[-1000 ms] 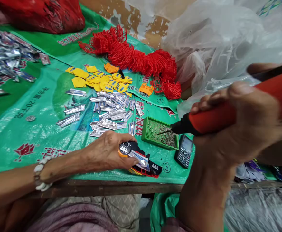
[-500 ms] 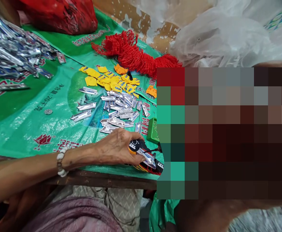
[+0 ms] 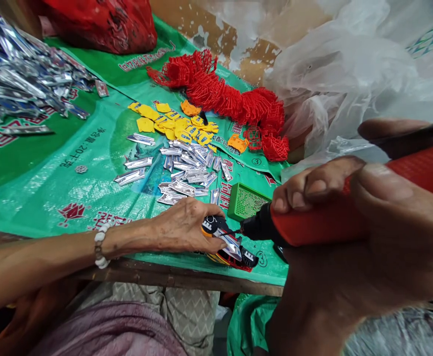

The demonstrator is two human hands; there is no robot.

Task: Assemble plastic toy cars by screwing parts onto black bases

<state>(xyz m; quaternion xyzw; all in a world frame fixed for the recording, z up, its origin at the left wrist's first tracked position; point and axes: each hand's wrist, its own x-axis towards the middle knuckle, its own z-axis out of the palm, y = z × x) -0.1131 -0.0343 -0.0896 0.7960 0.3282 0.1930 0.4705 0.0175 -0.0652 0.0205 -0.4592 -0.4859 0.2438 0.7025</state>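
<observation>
My left hand (image 3: 181, 228) lies near the table's front edge, its fingers pressed down on a small toy piece (image 3: 227, 243) in black, orange, red and silver. My right hand (image 3: 365, 242) is wrapped round a red-handled power screwdriver (image 3: 335, 210). Its black nose and thin bit point left and touch the toy piece beside my left fingers. A green tray of small screws (image 3: 246, 201) sits just behind the tool's tip.
Silver metal strips (image 3: 181, 170) lie scattered on the green woven sheet (image 3: 53, 193). Behind them are yellow plastic parts (image 3: 172, 123) and red mesh pieces (image 3: 231, 101). A larger silver pile (image 3: 23, 81) is at far left, a red bag (image 3: 101, 22) behind, clear plastic bags (image 3: 350, 74) at right.
The screwdriver's tip has moved from the green screw tray down and left onto the toy piece. My left hand has stayed on the piece. The view has shifted slightly.
</observation>
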